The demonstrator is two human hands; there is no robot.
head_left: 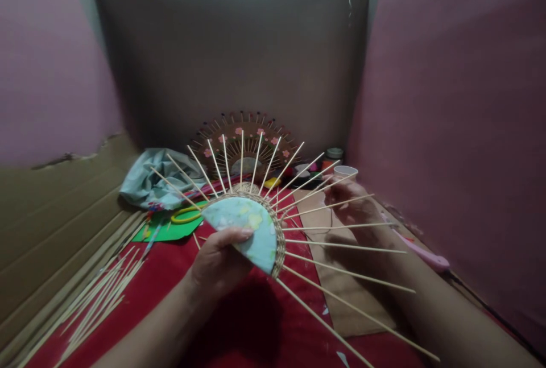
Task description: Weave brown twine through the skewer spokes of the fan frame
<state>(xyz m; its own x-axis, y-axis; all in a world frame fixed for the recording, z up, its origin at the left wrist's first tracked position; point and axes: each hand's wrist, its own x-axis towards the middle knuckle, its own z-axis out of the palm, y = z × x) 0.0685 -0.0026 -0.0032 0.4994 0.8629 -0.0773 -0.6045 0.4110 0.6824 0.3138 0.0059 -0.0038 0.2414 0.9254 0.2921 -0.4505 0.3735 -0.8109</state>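
My left hand (222, 257) grips a half-round fan base (243, 217), thumb on its pale blue patterned face and fingers behind. Braided twine (280, 248) runs along the curved edge, and several thin wooden sticks (345, 226) radiate outward from it. Beyond the sticks on the right is my right hand (347, 197), its fingers drawn together near their tips. What those fingers hold, if anything, is too small to make out. Just behind that hand stands a white cup (345, 171).
A finished-looking decorated fan (232, 128) leans at the back wall. Loose sticks (100, 300) lie left on red cloth (157, 288). Also around are light blue fabric (149, 177), green sheet (170, 231), yellow-handled scissors (185, 215), cardboard (341, 300), a pink-handled tool (422, 254) and a jar (334, 156).
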